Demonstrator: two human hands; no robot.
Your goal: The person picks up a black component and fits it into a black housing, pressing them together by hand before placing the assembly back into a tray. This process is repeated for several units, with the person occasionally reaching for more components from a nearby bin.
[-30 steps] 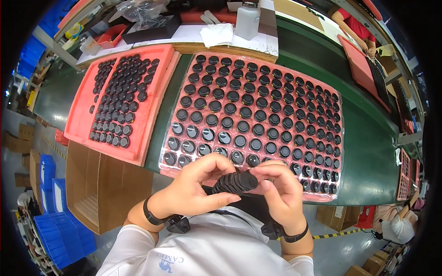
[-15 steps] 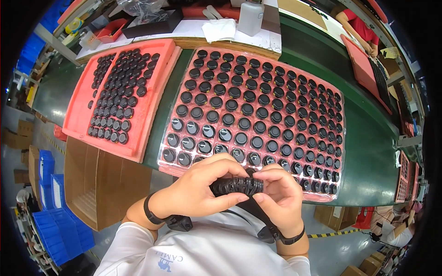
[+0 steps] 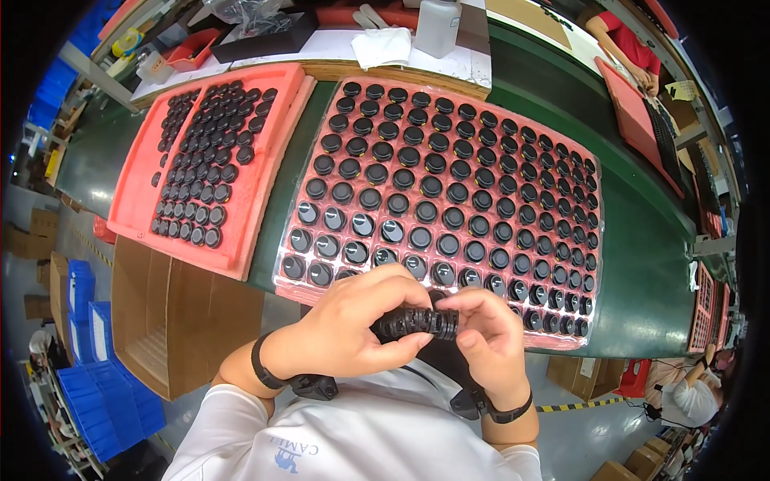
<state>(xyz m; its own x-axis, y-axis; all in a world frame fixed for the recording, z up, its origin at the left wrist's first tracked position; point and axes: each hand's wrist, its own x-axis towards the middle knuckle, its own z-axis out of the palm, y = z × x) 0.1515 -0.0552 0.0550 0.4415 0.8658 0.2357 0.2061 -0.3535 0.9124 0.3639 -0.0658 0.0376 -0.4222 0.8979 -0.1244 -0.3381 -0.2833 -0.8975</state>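
In front of my chest, my left hand (image 3: 353,325) grips a short row of black ridged rings (image 3: 413,323) stacked face to face, with its thumb below and fingers above. My right hand (image 3: 491,337) curls at the right end of this stack. Its index finger reaches the top of the end ring, and its thumb stands slightly off the side. Just beyond both hands lies a clear plastic tray (image 3: 282,276) on a pink base, filled with rows of round black lens-like parts (image 3: 431,187). Those in the nearer left rows have shiny tops.
To the left, a pink foam tray (image 3: 132,208) carries many similar black parts on the green work surface (image 3: 642,264). A white bottle (image 3: 437,28) and a white cloth (image 3: 382,48) sit on the shelf behind. A cardboard box (image 3: 144,321) stands below left. Another person (image 3: 622,40) works at the far right.
My right thumb has come away from the end of the ring stack and lowered a little. My left hand keeps its grip, with the stack nearly in place.
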